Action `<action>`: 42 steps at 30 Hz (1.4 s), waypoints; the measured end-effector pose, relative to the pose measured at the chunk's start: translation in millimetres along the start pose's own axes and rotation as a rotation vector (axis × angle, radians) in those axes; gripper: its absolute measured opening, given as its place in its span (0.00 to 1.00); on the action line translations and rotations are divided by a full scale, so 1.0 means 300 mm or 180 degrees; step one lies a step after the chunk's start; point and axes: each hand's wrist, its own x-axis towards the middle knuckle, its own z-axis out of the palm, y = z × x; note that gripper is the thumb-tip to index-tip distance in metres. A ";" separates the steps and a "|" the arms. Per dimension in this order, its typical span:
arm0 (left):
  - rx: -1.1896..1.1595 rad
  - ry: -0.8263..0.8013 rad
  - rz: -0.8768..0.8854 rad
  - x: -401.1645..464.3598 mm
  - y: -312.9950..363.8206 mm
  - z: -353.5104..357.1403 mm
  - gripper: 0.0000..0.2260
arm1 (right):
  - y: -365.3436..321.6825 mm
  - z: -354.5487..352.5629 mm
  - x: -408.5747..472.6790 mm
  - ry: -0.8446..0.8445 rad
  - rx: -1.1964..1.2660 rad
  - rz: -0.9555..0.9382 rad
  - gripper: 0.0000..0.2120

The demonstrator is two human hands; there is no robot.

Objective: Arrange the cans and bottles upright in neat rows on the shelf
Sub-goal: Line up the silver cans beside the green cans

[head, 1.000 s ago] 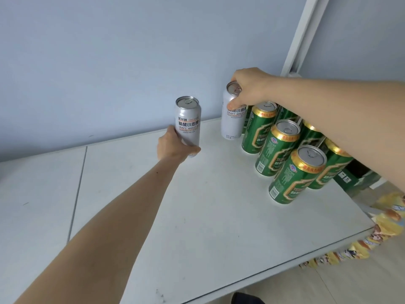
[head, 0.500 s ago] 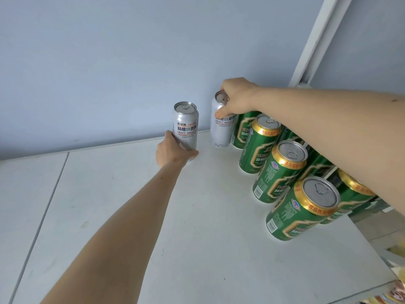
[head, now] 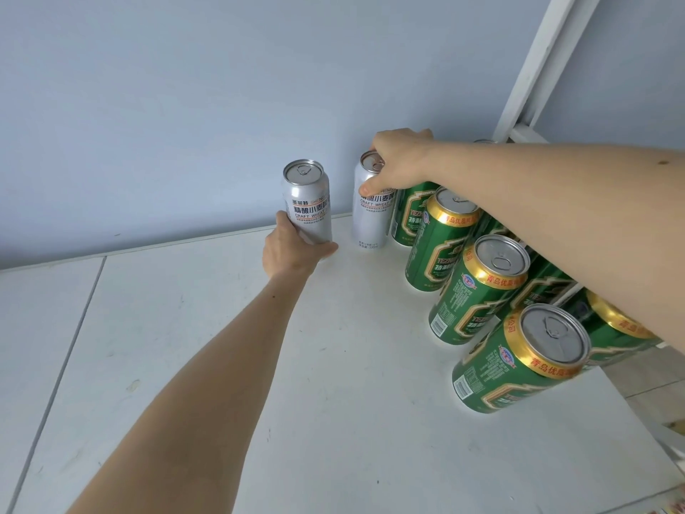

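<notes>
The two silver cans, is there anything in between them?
No. In the head view, only bare white shelf and wall show between the silver can in the left hand and the silver can under the right hand.

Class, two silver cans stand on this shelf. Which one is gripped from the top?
The silver can beside the green cans: the right hand grips its top, while the left hand holds the other low.

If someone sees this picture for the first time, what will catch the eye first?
Two bare arms reach to the back of the white shelf, each hand on a silver can: the left hand grips one low, the right hand holds the other at its top. On the right stand rows of green cans.
</notes>
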 end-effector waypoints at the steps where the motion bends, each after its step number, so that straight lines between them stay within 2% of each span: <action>1: 0.0024 -0.0054 0.0017 0.000 -0.003 0.000 0.33 | 0.002 0.000 -0.002 -0.0007 -0.0008 0.0012 0.23; 11: 0.1224 -0.0486 0.0198 0.005 -0.050 -0.077 0.33 | -0.012 0.000 -0.022 -0.0044 -0.0335 0.0072 0.34; 15: 0.1559 -0.0471 0.0301 -0.019 -0.079 -0.125 0.27 | -0.028 -0.030 -0.044 0.0152 -0.0337 0.0059 0.40; 19: 0.1841 -0.0449 0.0433 -0.050 -0.117 -0.205 0.21 | -0.085 -0.086 -0.079 0.0467 -0.0175 -0.0204 0.33; 23: 0.1851 -0.0347 0.0399 -0.102 -0.174 -0.312 0.20 | -0.196 -0.130 -0.123 0.0551 -0.0018 -0.0482 0.29; 30: 0.1821 -0.0198 0.0200 -0.264 -0.389 -0.633 0.20 | -0.518 -0.111 -0.211 0.0439 0.0093 -0.0828 0.27; 42: 0.1951 0.0033 -0.0529 -0.655 -1.022 -1.359 0.23 | -1.382 0.022 -0.463 0.0214 0.0317 -0.1592 0.28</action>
